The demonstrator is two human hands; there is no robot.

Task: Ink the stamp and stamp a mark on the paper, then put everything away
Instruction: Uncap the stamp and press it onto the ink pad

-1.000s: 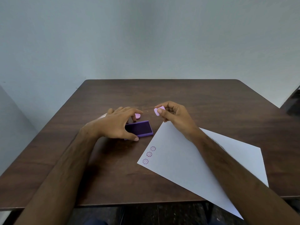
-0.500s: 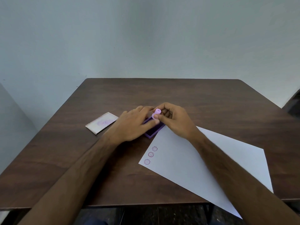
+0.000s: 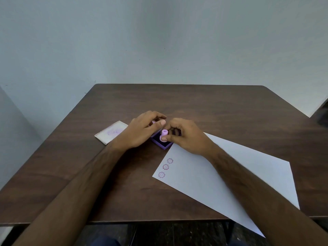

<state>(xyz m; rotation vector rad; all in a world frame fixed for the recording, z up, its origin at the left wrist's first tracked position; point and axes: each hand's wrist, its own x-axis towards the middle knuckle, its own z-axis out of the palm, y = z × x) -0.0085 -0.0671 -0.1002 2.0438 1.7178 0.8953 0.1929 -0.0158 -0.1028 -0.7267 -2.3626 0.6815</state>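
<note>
Dark wooden table (image 3: pixel 195 107), plain pale wall (image 3: pixel 159 41)

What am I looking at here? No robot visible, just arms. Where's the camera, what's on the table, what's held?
There is no machine: a person works bare-handed, and the single wide-angle camera sits on their head, looking forward and down. On the brown table lie a white paper with three purple stamp marks, an open purple ink pad, and its lid off to the left. The right hand pinches a small pink stamp down on the pad. The left hand rests against the pad, seemingly steadying it.
</note>
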